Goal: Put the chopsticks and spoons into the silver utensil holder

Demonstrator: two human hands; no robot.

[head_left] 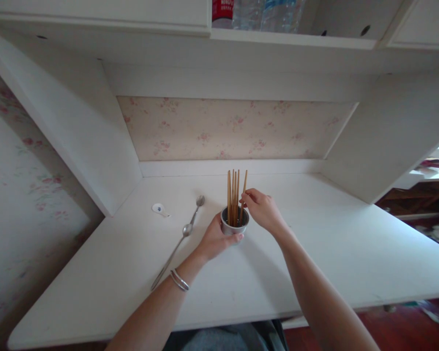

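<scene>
My left hand (pixel 215 239) is wrapped round the side of a round metal cup (pixel 235 229) on the white desk. Several wooden chopsticks (pixel 233 197) stand upright in the cup. At the cup's right side, my right hand (pixel 259 207) pinches one chopstick (pixel 245 185), which leans slightly to the right; its lower end is inside the cup. Left of the cup lie two metal spoons, a nearer spoon (pixel 187 230) with a long handle and a farther spoon (pixel 200 200), close together in a slanting line.
A small white tag-like item (pixel 158 208) lies left of the spoons on the white desk (pixel 314 253). Side panels and an overhead shelf (pixel 292 41) enclose the desk. Plastic bottles (pixel 249 14) stand on the shelf. Floral wallpaper (pixel 223 129) covers the back.
</scene>
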